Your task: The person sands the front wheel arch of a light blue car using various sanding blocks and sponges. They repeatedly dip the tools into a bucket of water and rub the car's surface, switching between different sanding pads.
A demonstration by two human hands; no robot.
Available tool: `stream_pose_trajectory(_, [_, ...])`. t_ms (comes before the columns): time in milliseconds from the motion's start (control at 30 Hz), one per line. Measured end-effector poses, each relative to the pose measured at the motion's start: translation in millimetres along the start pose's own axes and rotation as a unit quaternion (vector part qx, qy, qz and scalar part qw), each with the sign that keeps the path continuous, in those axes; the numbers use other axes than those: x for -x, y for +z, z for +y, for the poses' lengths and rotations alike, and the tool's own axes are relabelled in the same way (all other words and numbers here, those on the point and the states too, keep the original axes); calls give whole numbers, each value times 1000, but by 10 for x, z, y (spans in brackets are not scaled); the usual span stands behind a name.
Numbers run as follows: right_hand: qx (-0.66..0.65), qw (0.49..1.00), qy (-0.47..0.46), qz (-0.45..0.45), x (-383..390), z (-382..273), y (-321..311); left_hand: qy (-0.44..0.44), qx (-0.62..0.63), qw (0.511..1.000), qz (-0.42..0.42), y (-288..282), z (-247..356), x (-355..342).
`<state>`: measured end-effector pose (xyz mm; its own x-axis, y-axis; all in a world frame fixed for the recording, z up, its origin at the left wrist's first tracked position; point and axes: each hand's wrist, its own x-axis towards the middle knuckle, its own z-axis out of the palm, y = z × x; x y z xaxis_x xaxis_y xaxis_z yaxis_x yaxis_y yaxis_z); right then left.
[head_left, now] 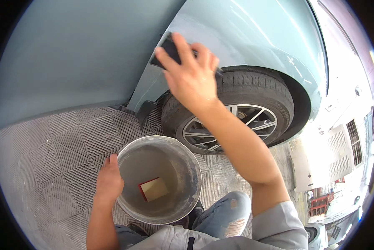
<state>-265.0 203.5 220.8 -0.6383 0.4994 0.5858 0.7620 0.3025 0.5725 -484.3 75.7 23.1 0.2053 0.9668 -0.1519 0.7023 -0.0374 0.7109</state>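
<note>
My right hand point(192, 77) presses a long black sanding block point(166, 54) flat against the pale blue fender point(253, 37), its fingers spread over the back of it. Under and around it the fender's paint looks dull and greyish beside the door gap. Down at the left, my left hand point(110, 178) has its fingers hooked over the rim of a round bucket point(197, 166). Cloudy grey water fills the bucket's lower part. In it lies a rectangular tan pad point(155, 189) with a red edge.
A tyre and spoked wheel point(232, 121) stand below the fender. The grey-blue car door point(78, 54) spans the upper left. Patterned floor grating point(70, 141) lies underneath. My bent knee point(226, 212) is close to the bucket. Farther right stand a red rack point(320, 205) and another car point(316, 235).
</note>
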Motion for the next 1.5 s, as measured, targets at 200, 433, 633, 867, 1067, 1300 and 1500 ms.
stream_pose_trajectory(200, [18,994,70,82,244,243,-100,-6,-28,999,16,5,-12,8])
stream_pose_trajectory(433, [12,996,71,47,196,272,-135,7,-5,1000,11,8,-10,14])
stream_pose_trajectory(633, [31,996,64,56,42,222,-79,12,-24,999,31,23,-29,37])
stream_pose_trajectory(867, [-2,993,67,99,193,344,-223,34,-21,999,32,14,-50,46])
stream_pose_trajectory(1067, [-22,995,50,84,-74,184,-19,33,-10,999,37,30,-39,46])
stream_pose_trajectory(1300, [28,992,106,60,183,365,-273,35,-25,998,42,27,-55,47])
stream_pose_trajectory(1500, [-21,995,47,81,-123,208,-114,36,-10,999,35,35,-56,30])
